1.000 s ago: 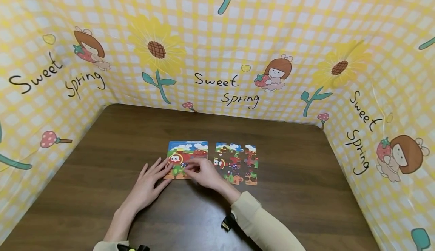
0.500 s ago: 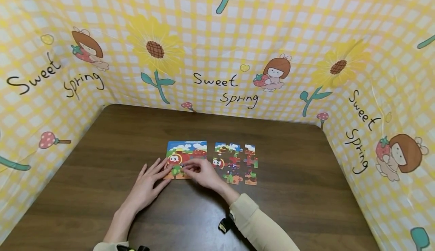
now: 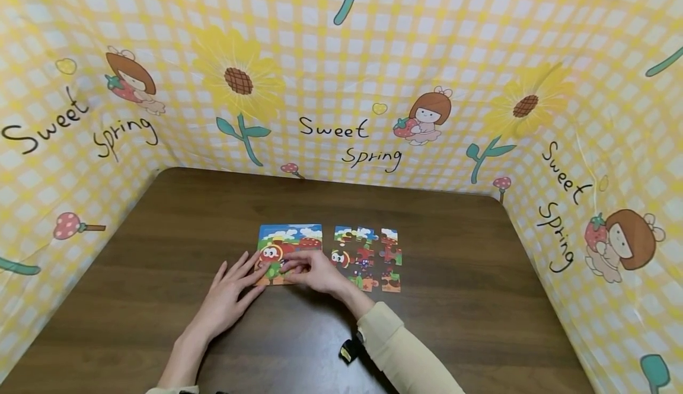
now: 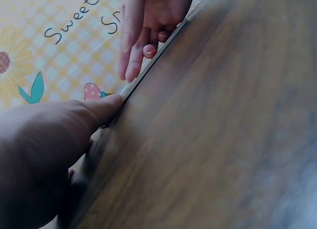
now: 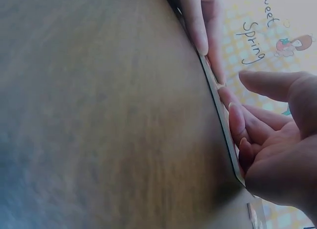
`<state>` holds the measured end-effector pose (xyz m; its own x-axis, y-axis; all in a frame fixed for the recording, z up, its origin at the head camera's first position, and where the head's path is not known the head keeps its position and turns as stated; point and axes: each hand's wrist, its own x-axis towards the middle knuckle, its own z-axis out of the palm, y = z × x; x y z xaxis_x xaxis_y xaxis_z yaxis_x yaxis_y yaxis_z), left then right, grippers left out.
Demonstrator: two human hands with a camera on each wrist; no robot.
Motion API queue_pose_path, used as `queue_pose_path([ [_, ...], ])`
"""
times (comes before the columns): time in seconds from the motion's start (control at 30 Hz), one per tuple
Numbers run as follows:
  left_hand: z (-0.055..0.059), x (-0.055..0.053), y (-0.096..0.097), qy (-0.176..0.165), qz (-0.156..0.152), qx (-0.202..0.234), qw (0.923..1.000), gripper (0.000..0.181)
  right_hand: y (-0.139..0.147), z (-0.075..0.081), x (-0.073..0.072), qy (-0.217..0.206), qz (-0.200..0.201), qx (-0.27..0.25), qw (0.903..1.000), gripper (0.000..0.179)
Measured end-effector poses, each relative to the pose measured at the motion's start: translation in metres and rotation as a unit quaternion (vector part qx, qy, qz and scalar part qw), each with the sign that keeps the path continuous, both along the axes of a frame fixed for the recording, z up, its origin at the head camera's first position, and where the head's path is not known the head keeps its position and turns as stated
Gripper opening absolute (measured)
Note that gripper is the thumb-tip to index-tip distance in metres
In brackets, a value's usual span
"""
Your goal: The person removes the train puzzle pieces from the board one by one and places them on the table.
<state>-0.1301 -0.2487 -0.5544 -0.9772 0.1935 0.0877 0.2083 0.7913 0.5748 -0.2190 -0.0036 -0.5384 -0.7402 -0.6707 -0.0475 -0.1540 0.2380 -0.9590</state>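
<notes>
Little had moved since the earlier frames: both hands stayed on the puzzle board (image 3: 290,252), view drifted slightly. Right hand (image 3: 315,272) had fingers curled, pressing a piece down; which piece was hidden. Left hand (image 3: 232,290) lay flat, fingers straight, steadying the board's left edge. Right of the grip, loose pieces (image 3: 368,258) on the bench (image 3: 480,299) were still unplaced; board looked mostly filled.

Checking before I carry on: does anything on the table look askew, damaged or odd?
Nothing stands out. The picture card lies flat and square beside the puzzle pieces, which sit in tidy rows with small gaps. The left hand touches the card's near left edge; the right hand rests on its lower part.
</notes>
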Motion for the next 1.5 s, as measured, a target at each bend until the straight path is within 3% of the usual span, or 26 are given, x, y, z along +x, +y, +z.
queue_pose_path([
  [0.23, -0.003, 0.001, 0.003, 0.015, 0.012, 0.001, 0.9998, 0.065, 0.002, 0.0, 0.001, 0.011, -0.003, 0.004, 0.9999, 0.05],
  [0.5, -0.002, 0.0, -0.001, 0.009, 0.011, 0.02, 0.9997, 0.054, 0.002, -0.003, 0.004, 0.006, 0.001, -0.011, 0.9999, 0.045],
  [0.8, -0.003, -0.001, 0.001, 0.016, 0.012, 0.011, 0.9997, 0.054, 0.002, -0.005, 0.008, 0.062, -0.054, 0.035, 0.996, 0.027],
  [1.03, 0.0, 0.0, 0.001, 0.004, 0.009, -0.003, 0.9999, 0.055, 0.001, 0.004, 0.009, 0.012, -0.032, 0.025, 0.9991, 0.029],
  [1.37, -0.001, 0.003, 0.002, 0.016, -0.002, -0.033, 0.9993, 0.057, -0.007, 0.003, 0.015, 0.062, -0.112, 0.04, 0.991, 0.021],
  [1.5, 0.001, 0.005, 0.002, 0.016, -0.008, -0.049, 0.9987, 0.057, -0.008, 0.004, 0.014, 0.055, -0.105, 0.033, 0.9924, 0.022],
])
